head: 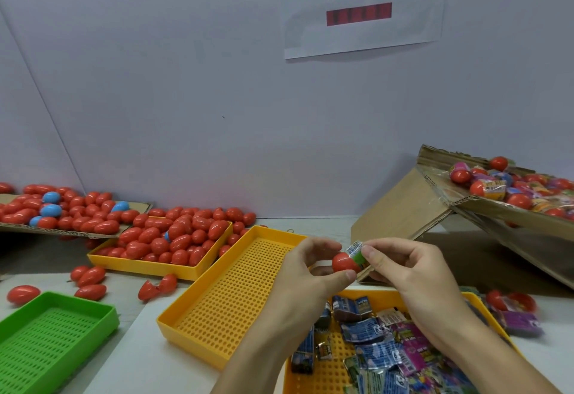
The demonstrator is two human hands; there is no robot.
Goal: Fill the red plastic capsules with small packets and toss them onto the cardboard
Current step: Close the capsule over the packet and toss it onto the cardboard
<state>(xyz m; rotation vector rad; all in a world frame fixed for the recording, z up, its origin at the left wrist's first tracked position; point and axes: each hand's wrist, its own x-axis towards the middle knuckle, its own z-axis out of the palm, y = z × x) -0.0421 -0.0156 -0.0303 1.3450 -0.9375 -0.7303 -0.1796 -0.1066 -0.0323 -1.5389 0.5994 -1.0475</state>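
At centre, the left hand [306, 265] grips a smooth red capsule [343, 262]; the right hand [403, 265] pinches a crinkly foil packet [357, 252] into it. Corrugated cardboard [435, 204] slopes at two o'clock.

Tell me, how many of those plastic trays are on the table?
4: a green tray at the near left, an empty yellow tray in the middle, a yellow tray of red capsules behind it, and a yellow tray of packets under the hands.
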